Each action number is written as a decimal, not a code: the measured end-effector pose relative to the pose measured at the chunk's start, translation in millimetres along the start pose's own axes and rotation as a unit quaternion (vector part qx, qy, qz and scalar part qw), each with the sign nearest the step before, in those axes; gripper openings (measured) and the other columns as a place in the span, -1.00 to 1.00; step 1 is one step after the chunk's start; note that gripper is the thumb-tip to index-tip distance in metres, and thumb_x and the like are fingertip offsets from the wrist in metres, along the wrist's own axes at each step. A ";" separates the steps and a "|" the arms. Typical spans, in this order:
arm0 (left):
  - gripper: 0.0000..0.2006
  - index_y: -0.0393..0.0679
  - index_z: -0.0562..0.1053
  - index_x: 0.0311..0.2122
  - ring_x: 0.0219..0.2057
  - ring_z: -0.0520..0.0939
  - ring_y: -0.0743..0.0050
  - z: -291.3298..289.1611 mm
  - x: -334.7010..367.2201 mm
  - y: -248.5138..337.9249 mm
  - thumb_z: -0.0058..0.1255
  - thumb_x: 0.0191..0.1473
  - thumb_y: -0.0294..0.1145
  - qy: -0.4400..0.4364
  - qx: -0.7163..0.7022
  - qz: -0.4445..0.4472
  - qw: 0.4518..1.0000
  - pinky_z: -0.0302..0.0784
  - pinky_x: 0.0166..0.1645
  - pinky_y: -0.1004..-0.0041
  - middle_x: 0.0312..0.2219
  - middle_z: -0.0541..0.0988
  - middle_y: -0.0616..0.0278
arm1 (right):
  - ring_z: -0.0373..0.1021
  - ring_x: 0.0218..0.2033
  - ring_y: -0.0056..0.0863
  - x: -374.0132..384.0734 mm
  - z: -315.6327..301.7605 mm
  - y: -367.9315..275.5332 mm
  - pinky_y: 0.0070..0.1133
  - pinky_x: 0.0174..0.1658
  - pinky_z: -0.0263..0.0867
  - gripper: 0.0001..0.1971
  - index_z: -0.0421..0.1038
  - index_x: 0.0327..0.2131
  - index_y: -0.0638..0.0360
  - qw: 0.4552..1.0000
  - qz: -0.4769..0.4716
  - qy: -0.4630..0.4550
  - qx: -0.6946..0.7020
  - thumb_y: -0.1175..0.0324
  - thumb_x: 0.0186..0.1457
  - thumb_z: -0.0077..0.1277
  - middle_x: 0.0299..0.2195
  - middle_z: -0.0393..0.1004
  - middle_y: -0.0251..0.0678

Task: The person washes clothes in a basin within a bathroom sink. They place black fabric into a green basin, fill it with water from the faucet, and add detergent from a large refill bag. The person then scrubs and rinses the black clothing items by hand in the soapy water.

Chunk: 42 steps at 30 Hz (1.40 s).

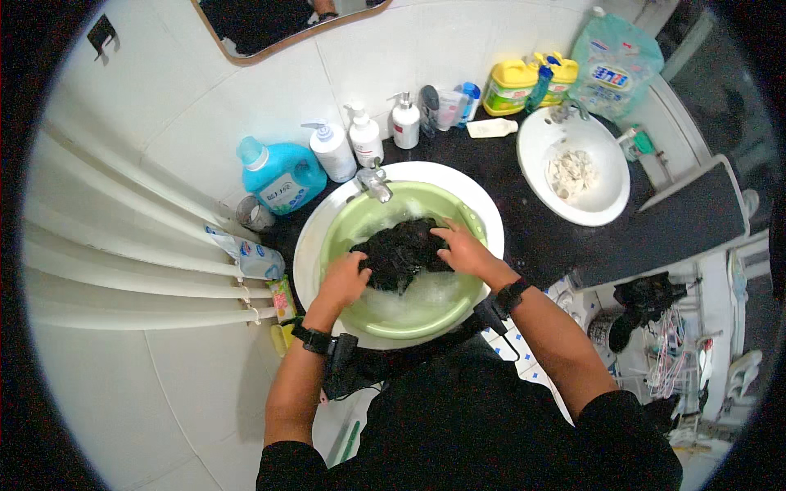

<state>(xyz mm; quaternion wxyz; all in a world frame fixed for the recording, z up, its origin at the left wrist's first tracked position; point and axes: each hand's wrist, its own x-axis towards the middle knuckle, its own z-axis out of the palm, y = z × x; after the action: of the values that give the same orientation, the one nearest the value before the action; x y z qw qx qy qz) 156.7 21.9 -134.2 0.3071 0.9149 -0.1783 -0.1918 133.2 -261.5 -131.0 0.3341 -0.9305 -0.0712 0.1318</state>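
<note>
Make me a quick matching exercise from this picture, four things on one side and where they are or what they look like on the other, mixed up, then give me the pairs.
Things:
1. Cloth
2. Basin
3. Detergent bottle
4. Jugs

Descriptions:
A. Blue, to the left of the pump bottles
B. Yellow, near the wall by the smaller sink
C. Black, touched by the left hand and the right hand
D. Light green, set in the larger sink

Pairs: 1-C, 2-D, 3-A, 4-B.
</note>
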 end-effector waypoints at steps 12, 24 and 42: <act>-0.66 -0.38 0.33 -0.16 -0.12 0.40 -0.09 24.7 -11.4 -22.1 -0.06 -0.12 -0.49 0.368 -0.039 -0.063 0.927 0.29 -0.02 0.22 -0.15 0.39 -0.15 | 0.19 0.01 -0.03 -18.6 5.8 18.3 -0.36 0.03 0.17 -0.41 0.07 0.02 0.29 0.949 0.143 0.265 -0.093 0.56 -0.19 -0.05 -0.03 0.22 0.10; -0.73 -0.40 0.42 -0.34 -0.45 0.55 0.05 39.6 -10.8 -1.6 -0.03 -0.04 -0.35 0.333 -0.197 -0.190 0.902 0.40 -0.31 0.26 -0.49 0.52 -0.09 | 0.34 -0.19 0.01 -49.0 -39.7 40.1 -0.33 -0.11 0.26 -0.62 0.25 -0.18 0.40 0.928 0.200 0.287 0.131 0.43 -0.13 -0.05 -0.25 0.39 0.12; -0.66 -0.37 0.33 -0.16 -0.29 0.53 0.02 137.8 50.2 196.5 -0.07 0.02 -0.32 0.259 -0.259 -0.047 0.929 0.39 -0.18 0.28 -0.33 0.50 -0.13 | 0.38 -0.24 -0.27 -212.1 -116.7 166.5 -0.48 -0.15 0.26 -0.65 0.27 -0.12 0.35 0.835 0.261 0.450 0.182 0.50 -0.04 -0.03 -0.24 0.42 -0.07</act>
<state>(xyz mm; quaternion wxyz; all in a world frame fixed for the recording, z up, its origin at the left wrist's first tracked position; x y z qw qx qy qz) 95.6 -215.4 -124.1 0.5599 0.8285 0.0063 -0.0017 -27.7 -506.3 -109.1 0.4457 -0.7937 0.3576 -0.2086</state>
